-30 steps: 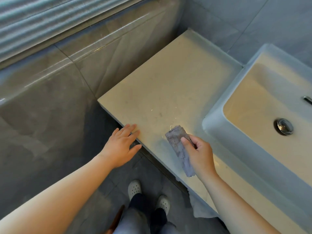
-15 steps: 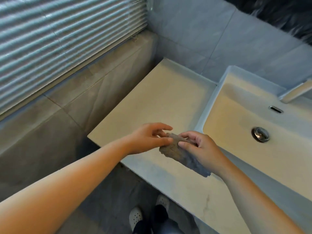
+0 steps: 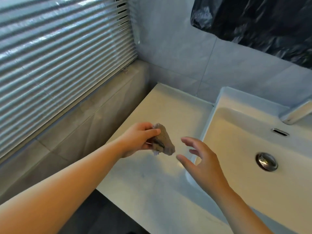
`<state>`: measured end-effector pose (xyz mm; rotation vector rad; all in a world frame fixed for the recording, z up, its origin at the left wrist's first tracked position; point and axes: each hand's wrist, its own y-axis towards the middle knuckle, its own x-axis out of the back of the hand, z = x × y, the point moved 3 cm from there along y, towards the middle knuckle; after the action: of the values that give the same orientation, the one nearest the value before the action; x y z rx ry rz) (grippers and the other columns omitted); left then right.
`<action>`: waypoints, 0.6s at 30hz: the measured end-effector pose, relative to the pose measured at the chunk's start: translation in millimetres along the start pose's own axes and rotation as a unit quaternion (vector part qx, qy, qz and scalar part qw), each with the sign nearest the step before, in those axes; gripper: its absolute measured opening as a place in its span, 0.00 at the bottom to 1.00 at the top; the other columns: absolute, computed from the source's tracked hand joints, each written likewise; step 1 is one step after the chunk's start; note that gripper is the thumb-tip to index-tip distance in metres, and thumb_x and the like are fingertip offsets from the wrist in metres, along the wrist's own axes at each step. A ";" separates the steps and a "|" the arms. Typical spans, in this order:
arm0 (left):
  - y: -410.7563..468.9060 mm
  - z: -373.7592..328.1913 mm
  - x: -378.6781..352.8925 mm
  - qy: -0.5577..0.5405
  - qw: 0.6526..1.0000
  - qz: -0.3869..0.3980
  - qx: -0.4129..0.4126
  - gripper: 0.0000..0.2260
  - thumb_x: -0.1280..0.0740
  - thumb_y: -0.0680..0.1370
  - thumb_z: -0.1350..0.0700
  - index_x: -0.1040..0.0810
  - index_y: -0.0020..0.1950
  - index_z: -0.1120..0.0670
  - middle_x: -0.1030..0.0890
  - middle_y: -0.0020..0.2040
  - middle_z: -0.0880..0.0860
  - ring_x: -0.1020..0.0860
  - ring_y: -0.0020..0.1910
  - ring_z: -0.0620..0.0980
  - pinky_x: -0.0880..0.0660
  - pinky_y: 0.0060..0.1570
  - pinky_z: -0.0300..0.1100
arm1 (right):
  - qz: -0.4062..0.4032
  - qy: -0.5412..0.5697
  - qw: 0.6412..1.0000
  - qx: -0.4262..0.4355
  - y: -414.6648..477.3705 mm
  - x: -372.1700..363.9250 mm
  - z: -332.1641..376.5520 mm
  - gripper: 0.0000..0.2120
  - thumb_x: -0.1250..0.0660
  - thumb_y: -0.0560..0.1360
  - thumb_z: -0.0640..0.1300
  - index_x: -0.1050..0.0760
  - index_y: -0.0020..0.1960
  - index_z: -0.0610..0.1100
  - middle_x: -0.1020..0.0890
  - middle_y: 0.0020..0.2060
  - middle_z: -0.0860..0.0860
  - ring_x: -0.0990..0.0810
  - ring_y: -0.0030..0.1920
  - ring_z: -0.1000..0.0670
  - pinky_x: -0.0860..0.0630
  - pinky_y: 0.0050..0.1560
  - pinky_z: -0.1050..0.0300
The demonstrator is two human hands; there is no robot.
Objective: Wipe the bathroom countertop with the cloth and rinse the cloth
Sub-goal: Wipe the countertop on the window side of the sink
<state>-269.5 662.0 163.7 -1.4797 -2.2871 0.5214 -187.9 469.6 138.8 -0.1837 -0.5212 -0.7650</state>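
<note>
Above countertop [image 3: 152,186], cloth [image 3: 164,141] between left fingers [image 3: 146,126]

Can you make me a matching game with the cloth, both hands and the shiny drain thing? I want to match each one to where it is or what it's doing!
Things:
1. cloth
2. left hand
3. right hand
4. drain plug

Places or states:
A. at the bottom of the sink
B. open, holding nothing
C. bunched up, held over the countertop
D. gripping the cloth

Pairs: 1-C, 2-D, 3-B, 4-A
</note>
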 end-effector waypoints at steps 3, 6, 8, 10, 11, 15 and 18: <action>13.9 -12.7 6.1 -0.109 0.994 -0.003 0.015 0.12 0.38 0.80 0.59 0.27 0.59 0.66 0.20 0.52 0.62 0.18 0.49 0.54 0.19 0.45 0.42 | -0.001 -0.019 0.999 0.043 15.2 -15.0 -0.9 0.26 0.31 0.73 0.56 0.32 0.68 0.59 0.30 0.65 0.68 0.32 0.64 0.66 0.35 0.62 0.74; 29.2 -27.3 13.2 -0.201 0.979 0.024 0.024 0.09 0.40 0.81 0.60 0.28 0.57 0.63 0.20 0.50 0.62 0.18 0.49 0.54 0.19 0.47 0.45 | -0.043 0.012 0.997 0.058 38.6 -29.9 -1.5 0.27 0.31 0.72 0.57 0.33 0.70 0.56 0.29 0.67 0.60 0.30 0.66 0.62 0.35 0.65 0.72; 41.9 -36.7 21.5 -0.237 0.969 0.057 0.035 0.10 0.41 0.81 0.60 0.28 0.60 0.63 0.20 0.51 0.62 0.18 0.48 0.54 0.19 0.47 0.45 | -0.102 0.020 0.992 0.067 57.8 -36.2 0.3 0.26 0.31 0.73 0.57 0.31 0.68 0.54 0.27 0.66 0.58 0.29 0.65 0.58 0.31 0.65 0.67; 55.8 -44.4 31.4 -0.264 0.958 0.096 0.051 0.13 0.42 0.82 0.59 0.28 0.63 0.64 0.20 0.52 0.62 0.19 0.49 0.52 0.19 0.47 0.43 | -0.158 0.015 0.984 0.085 78.9 -41.2 4.8 0.23 0.31 0.73 0.56 0.28 0.66 0.51 0.25 0.62 0.55 0.27 0.62 0.57 0.29 0.61 0.67; 62.7 -47.8 36.8 -0.272 0.954 0.110 0.059 0.13 0.43 0.82 0.59 0.28 0.64 0.63 0.21 0.54 0.62 0.20 0.50 0.52 0.19 0.47 0.42 | -0.175 0.013 0.980 0.091 89.9 -44.1 7.6 0.22 0.31 0.73 0.55 0.26 0.64 0.49 0.24 0.59 0.54 0.26 0.59 0.56 0.28 0.57 0.68; 95.0 -55.2 67.8 -0.264 0.951 0.136 0.081 0.14 0.43 0.82 0.59 0.29 0.64 0.63 0.21 0.58 0.64 0.21 0.55 0.53 0.20 0.50 0.43 | -0.201 0.004 0.975 0.093 132.7 -58.0 15.5 0.14 0.34 0.75 0.50 0.20 0.56 0.44 0.21 0.49 0.52 0.21 0.47 0.51 0.23 0.45 0.62; 117.7 -58.7 94.9 -0.218 0.958 0.158 0.094 0.13 0.42 0.81 0.58 0.28 0.63 0.62 0.20 0.58 0.64 0.19 0.54 0.54 0.21 0.54 0.46 | -0.191 -0.006 0.978 0.083 159.1 -65.7 19.2 0.08 0.32 0.77 0.45 0.19 0.53 0.44 0.20 0.44 0.53 0.21 0.42 0.52 0.23 0.42 0.60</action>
<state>-184.9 800.3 166.4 -1.7788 -2.2251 1.2329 -123.3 629.7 126.0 0.0714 -0.6388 -1.0886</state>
